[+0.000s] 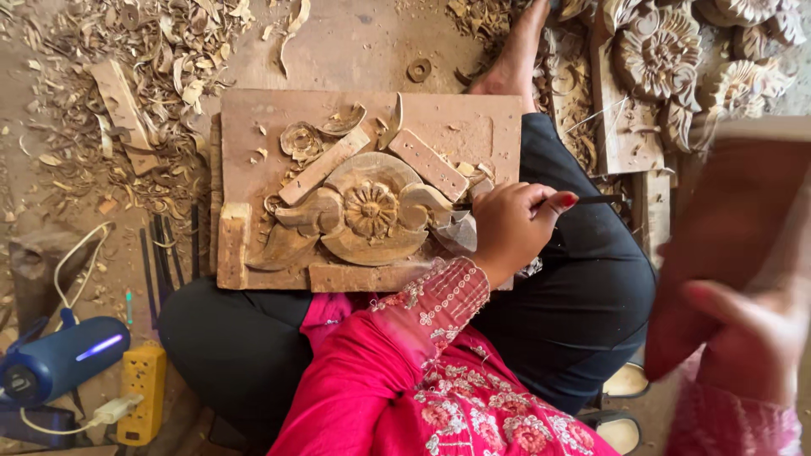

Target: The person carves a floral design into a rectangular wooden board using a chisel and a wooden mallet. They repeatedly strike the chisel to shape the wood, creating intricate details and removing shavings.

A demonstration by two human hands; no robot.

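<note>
My left hand [507, 226] pinches a thin dark chisel [583, 201], long axis running left-right, tip at the right edge of the carved flower panel [372, 211] on the lap board [473, 127], while my right hand [743, 338], blurred nearer the lens, grips a wooden mallet [735, 219].

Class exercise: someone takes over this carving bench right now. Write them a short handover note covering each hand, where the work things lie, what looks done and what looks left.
Left hand: grips a thin dark chisel, tip at the right edge of the carved flower piece.
Right hand: raised, blurred, holding a wooden mallet block.
The piece sits wedged by wood strips on a board across the lap.
Done: central flower and scrolls shaped.
Left: right-side scroll seems unfinished.
Spare chisels lie left of the board.
</note>
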